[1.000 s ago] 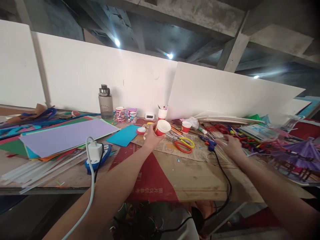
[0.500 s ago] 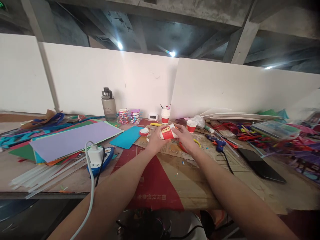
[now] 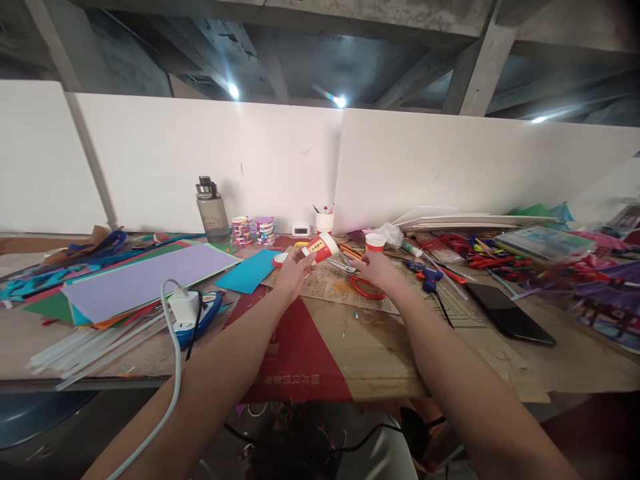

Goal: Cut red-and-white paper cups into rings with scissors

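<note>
A red and white paper cup (image 3: 321, 249), tilted on its side, is held up in my left hand (image 3: 294, 270), whose fingers grip its left end. My right hand (image 3: 379, 272) has come away from that cup; its fingers are apart and nothing shows in them. It hovers over scissors (image 3: 367, 289) with red handles, and whether it touches them I cannot tell. Just behind my right hand stands another red and white paper cup (image 3: 375, 243), its lower part hidden by the hand. To the left of the held cup, a roll of tape (image 3: 280, 261) lies partly behind my left hand.
Blue paper (image 3: 249, 271) and stacked coloured sheets (image 3: 150, 283) lie left, near a white plug (image 3: 185, 307) with its cable. A glue gun (image 3: 429, 278) and a black phone (image 3: 507, 313) lie right. At the back are a bottle (image 3: 212, 210) and a cup of pens (image 3: 325, 221).
My right hand has let go of the cup and moved right and slightly down, beside the scissors. The left hand keeps the cup, now shifted a little left and up. The view has turned slightly.
</note>
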A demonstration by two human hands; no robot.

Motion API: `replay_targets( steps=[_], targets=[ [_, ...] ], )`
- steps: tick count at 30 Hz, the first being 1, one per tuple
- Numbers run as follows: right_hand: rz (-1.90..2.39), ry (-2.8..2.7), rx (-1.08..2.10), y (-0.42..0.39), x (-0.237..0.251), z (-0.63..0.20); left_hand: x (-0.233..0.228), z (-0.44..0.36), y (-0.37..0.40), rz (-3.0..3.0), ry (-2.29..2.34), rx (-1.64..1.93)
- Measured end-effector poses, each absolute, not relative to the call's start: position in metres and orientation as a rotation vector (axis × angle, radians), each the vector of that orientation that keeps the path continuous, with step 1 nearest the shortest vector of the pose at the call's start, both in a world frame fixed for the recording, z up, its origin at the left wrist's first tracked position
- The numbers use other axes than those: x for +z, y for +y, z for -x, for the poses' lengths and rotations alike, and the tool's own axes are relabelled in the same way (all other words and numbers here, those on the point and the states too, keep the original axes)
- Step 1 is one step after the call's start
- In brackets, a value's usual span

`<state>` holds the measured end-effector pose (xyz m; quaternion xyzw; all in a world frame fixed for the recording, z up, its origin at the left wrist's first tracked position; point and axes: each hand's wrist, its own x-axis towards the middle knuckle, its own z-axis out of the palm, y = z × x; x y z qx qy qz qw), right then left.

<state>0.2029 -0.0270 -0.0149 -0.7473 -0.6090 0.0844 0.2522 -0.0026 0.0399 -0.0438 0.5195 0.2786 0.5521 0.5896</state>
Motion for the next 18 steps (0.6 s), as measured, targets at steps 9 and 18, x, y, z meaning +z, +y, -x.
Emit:
replay_targets(
  steps=[9, 18],
  targets=[
    [2.309, -1.876, 0.131, -0.034, -0.022, -0.192, -0.04, 0.009, 0.042, -1.084, 0.681, 1.351],
    [2.054, -1.698, 0.112, -0.026, -0.026, -0.195, -0.028, 0.008, 0.038, -0.743, 0.544, 1.342]
  ],
)
